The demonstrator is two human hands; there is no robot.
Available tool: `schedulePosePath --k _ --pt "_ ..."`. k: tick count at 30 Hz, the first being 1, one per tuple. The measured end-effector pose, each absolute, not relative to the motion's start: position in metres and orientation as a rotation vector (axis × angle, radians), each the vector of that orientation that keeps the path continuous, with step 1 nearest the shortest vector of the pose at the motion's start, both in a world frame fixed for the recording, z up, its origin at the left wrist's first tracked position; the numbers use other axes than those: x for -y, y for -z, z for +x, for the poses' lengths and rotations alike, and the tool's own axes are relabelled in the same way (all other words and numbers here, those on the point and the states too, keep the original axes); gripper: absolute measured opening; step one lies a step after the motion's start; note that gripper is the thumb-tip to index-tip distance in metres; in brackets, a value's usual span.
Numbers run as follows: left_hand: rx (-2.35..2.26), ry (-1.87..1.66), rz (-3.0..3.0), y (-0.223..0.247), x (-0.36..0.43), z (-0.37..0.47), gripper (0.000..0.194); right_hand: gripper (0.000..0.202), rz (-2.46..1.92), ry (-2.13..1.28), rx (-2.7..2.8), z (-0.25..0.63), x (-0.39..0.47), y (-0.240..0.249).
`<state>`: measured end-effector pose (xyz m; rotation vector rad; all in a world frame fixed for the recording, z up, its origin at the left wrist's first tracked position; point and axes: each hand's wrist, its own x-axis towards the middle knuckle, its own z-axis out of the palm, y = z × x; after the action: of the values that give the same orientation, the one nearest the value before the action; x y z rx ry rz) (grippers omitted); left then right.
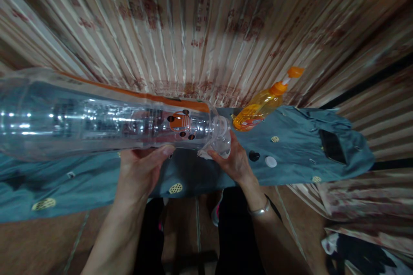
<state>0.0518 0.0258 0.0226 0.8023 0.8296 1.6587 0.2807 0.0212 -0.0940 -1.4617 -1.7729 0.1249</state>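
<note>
A large clear plastic bottle [106, 124], with an orange strip and a printed orange figure, lies sideways across the left half of the view above the table. My left hand [142, 165] grips it from below, thumb along its near side. At its narrow right end my right hand [234, 159] is closed round a small clear plastic piece [223, 144] against the bottle's mouth. Something white shows under those fingers; its exact shape is unclear. Right of this hand lie a black cap [254, 156] and a white cap [271, 162].
A blue-green cloth [297, 137] covers the narrow table. A yellow dish soap bottle [258, 109] with an orange pump stands at the back, and a black phone [332, 146] lies on the right. A patterned curtain [180, 30] hangs right behind the table.
</note>
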Motion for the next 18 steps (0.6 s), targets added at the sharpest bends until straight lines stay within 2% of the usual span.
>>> schedulePosePath --k 5,18 --pt "-0.815 -1.656 0.808 -0.0225 -0.0254 0.0528 0.107 0.087 -1.460 -0.119 1.767 0.2805 -0.0214 0.0939" --pt "-0.829 -1.669 0.759 -0.0294 -0.0244 0.0552 0.095 0.086 -1.464 -0.127 1.761 0.2799 -0.0214 0.0942"
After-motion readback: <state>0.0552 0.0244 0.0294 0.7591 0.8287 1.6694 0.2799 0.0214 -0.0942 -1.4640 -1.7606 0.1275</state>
